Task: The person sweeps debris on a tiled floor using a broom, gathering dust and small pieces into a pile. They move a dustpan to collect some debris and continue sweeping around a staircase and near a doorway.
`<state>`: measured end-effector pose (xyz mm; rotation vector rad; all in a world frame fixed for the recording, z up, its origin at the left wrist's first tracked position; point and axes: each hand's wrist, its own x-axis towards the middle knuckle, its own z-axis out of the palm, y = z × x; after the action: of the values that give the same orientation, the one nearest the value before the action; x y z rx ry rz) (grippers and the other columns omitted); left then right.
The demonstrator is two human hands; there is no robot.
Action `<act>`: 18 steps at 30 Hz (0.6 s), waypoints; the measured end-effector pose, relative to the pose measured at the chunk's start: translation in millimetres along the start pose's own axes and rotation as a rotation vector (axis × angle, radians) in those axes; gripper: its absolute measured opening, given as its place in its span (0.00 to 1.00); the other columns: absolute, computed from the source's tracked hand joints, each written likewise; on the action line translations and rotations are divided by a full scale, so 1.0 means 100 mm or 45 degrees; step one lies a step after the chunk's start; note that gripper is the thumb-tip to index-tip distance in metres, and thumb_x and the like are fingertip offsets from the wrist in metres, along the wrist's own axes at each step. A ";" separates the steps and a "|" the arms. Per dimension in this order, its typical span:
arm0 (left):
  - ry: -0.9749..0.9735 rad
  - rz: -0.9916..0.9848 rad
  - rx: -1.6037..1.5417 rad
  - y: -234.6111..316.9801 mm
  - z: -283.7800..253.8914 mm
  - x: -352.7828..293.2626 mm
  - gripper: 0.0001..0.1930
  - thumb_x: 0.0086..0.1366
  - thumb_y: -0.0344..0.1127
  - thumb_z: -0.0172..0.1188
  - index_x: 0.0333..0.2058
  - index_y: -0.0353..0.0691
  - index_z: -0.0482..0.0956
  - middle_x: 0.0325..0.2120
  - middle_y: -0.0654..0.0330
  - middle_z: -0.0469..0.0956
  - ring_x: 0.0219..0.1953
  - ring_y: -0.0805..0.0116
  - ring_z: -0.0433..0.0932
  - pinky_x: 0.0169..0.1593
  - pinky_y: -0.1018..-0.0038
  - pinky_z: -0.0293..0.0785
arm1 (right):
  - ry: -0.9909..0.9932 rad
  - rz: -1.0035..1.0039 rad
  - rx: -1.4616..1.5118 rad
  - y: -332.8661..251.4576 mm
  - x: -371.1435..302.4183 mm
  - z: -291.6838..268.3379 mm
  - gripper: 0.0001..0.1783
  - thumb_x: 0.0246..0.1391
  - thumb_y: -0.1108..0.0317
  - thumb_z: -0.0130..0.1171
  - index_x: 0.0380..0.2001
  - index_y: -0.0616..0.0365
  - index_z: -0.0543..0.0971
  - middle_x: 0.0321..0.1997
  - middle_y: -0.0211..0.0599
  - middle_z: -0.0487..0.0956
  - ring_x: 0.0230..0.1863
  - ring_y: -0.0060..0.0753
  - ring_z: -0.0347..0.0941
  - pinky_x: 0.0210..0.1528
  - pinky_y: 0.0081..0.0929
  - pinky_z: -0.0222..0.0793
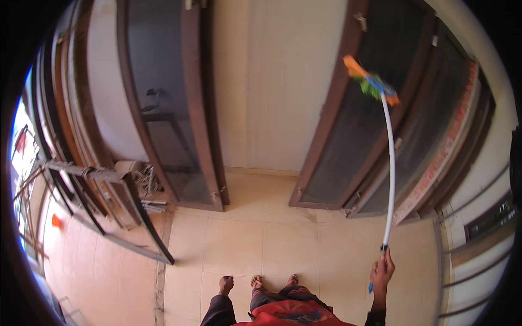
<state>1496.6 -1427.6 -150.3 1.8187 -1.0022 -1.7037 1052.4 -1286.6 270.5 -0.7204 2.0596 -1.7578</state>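
Note:
My right hand [383,270] is wrapped round the lower end of a long-handled duster [390,163]. Its white pole bows upward, and a blue tip sticks out below my fist. The fluffy orange, green and blue duster head [372,86] is raised in front of the upper part of a dark-glazed, brown-framed panel [353,108]; whether it touches the panel, I cannot tell. My left hand [226,284] hangs low beside my left leg, fingers curled in, with nothing visible in it.
More framed panels [435,136] lean at the right, near a metal railing [443,271]. Another glazed panel [168,108] stands left of the pale wall [261,87]. At far left, a dark metal frame [136,217] juts over the floor, near long boards [81,108] and tangled wire [148,180].

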 end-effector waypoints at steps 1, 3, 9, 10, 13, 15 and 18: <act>-0.117 -0.107 -0.153 0.26 0.03 -0.21 0.10 0.48 0.36 0.50 0.12 0.39 0.68 0.09 0.63 0.67 0.09 0.71 0.67 0.12 0.77 0.62 | 0.018 0.077 0.095 -0.23 0.11 0.11 0.20 0.50 0.67 0.41 0.48 0.58 0.60 0.13 0.20 0.58 0.08 0.10 0.49 0.07 0.09 0.47; -0.041 -0.183 -0.118 0.44 0.13 -0.41 0.08 0.48 0.32 0.49 0.13 0.41 0.66 0.07 0.69 0.61 0.07 0.79 0.61 0.09 0.83 0.55 | 0.065 -0.058 0.218 -0.19 0.58 0.13 0.20 0.49 0.63 0.43 0.47 0.54 0.61 0.13 0.20 0.57 0.08 0.10 0.49 0.08 0.09 0.46; -0.016 -0.307 0.106 0.37 0.25 -0.79 0.07 0.49 0.34 0.50 0.24 0.37 0.70 0.09 0.67 0.64 0.09 0.76 0.64 0.09 0.82 0.57 | 0.083 -0.259 0.210 -1.02 1.32 0.33 0.22 0.50 0.58 0.42 0.49 0.50 0.59 0.11 0.24 0.61 0.07 0.10 0.52 0.06 0.09 0.47; -0.019 -0.290 0.048 0.31 0.26 -0.80 0.08 0.49 0.35 0.50 0.25 0.36 0.70 0.10 0.66 0.65 0.10 0.75 0.65 0.10 0.82 0.58 | 0.107 -0.354 0.184 -0.99 1.42 0.31 0.21 0.50 0.58 0.42 0.48 0.49 0.61 0.11 0.22 0.60 0.08 0.09 0.52 0.06 0.09 0.47; -0.068 -0.288 0.082 0.16 0.46 -0.93 0.10 0.49 0.36 0.50 0.28 0.35 0.70 0.15 0.63 0.69 0.13 0.73 0.68 0.13 0.81 0.62 | 0.169 -0.578 -0.010 -1.15 1.90 0.17 0.20 0.50 0.58 0.43 0.47 0.47 0.63 0.10 0.21 0.59 0.09 0.09 0.51 0.07 0.10 0.47; -0.074 -0.299 0.068 0.04 0.40 -1.06 0.11 0.49 0.37 0.50 0.29 0.35 0.70 0.16 0.62 0.69 0.14 0.73 0.68 0.13 0.80 0.62 | 0.116 -0.596 -0.074 -1.42 2.16 0.21 0.20 0.50 0.58 0.42 0.47 0.46 0.63 0.10 0.22 0.58 0.09 0.09 0.51 0.08 0.10 0.47; -0.104 -0.320 0.194 0.06 0.57 -1.22 0.14 0.50 0.40 0.50 0.31 0.34 0.69 0.19 0.60 0.70 0.17 0.73 0.69 0.17 0.80 0.65 | -0.023 -0.399 0.014 -1.49 2.48 0.11 0.19 0.49 0.58 0.42 0.46 0.49 0.63 0.14 0.30 0.64 0.13 0.16 0.59 0.14 0.17 0.56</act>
<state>1442.9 -1330.1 -73.9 2.0615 -0.9943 -1.9077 880.0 -1454.1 431.4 -1.1015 2.0090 -1.9129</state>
